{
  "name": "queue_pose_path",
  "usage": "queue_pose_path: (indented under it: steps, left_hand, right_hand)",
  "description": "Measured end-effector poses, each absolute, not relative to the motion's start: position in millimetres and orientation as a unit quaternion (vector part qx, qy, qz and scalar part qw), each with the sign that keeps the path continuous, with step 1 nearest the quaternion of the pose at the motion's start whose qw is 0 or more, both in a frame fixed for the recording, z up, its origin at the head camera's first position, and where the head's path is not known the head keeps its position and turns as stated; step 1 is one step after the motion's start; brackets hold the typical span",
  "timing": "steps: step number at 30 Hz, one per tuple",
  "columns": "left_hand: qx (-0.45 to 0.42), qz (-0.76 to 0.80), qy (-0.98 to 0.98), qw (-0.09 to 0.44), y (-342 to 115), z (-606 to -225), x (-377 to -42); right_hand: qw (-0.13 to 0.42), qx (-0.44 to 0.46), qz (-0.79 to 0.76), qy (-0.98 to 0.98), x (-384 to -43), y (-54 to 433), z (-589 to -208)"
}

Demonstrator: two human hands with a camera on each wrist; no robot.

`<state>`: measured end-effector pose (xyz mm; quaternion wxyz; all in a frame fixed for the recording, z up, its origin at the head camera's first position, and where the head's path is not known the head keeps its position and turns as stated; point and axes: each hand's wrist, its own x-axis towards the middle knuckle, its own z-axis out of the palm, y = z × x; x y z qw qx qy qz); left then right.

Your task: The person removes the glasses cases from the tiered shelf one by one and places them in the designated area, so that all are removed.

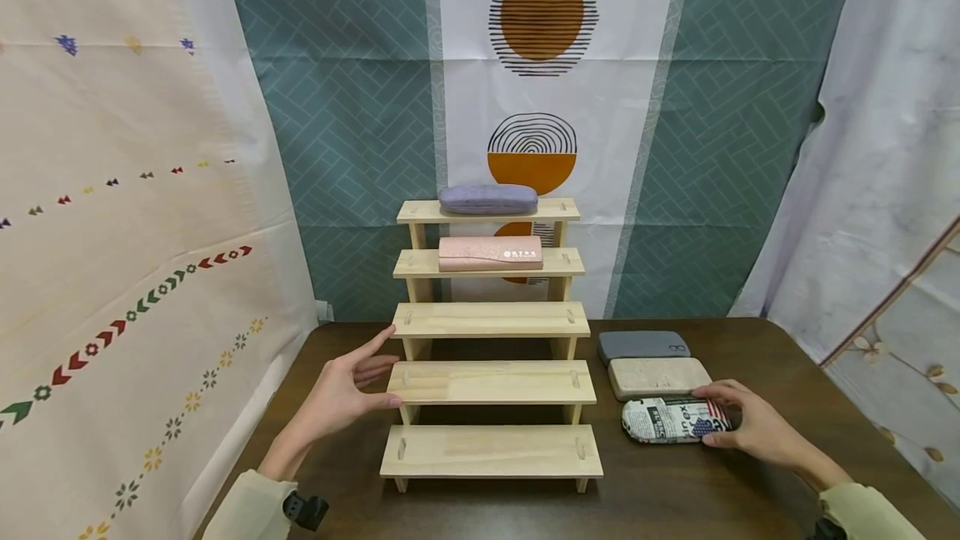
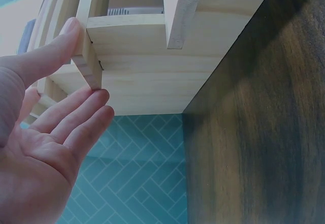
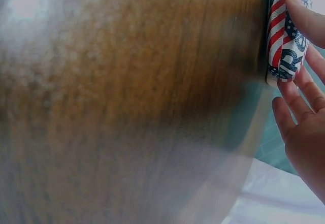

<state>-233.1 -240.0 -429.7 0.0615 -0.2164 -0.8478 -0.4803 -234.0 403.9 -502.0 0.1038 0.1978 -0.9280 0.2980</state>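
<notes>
A pale wooden five-step display stand [image 1: 491,319] stands upright on the brown table. My left hand [image 1: 341,394] holds its left end, thumb at the front corner of the second step from the bottom and fingertips at its back corner. On the right, a glasses case [image 1: 667,421] printed with newsprint and flag stripes lies on the table, and my right hand [image 1: 753,427] pinches its right end between thumb and fingers. Behind it are a beige glasses case [image 1: 656,377] and a grey-blue one [image 1: 641,345]. The stand bears a pink case [image 1: 480,252] and a lavender case [image 1: 487,198] on its top two steps.
The dark wooden table [image 1: 491,515] reaches back to a teal and white patterned curtain [image 1: 345,107]. A cream cloth [image 1: 127,232] hangs along the left side, and a pale cloth [image 1: 877,190] along the right.
</notes>
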Motion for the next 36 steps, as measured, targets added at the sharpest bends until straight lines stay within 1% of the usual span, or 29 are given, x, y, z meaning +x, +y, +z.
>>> queue_pose_path:
  steps: [15,26,30,36]
  left_hand:
    - [-0.216,-0.484,-0.845,0.062,-238.4,-428.9,-232.8]
    - [-0.210,-0.477,-0.851,0.062,-239.1,-430.0,-233.2]
    - [-0.217,-0.481,-0.847,0.059,-239.0,-430.0,-232.6]
    - [-0.217,-0.487,-0.844,0.058,-239.1,-428.8,-231.6]
  right_hand:
    - [0.121,0.203,0.299,-0.925,-233.3,405.0,-505.2]
    - [0.118,0.207,0.296,-0.925,-232.6,405.5,-500.4]
    - [0.135,0.225,0.293,-0.919,-232.8,404.4,-487.8]
    - [0.144,0.241,0.284,-0.917,-237.6,390.2,-448.8]
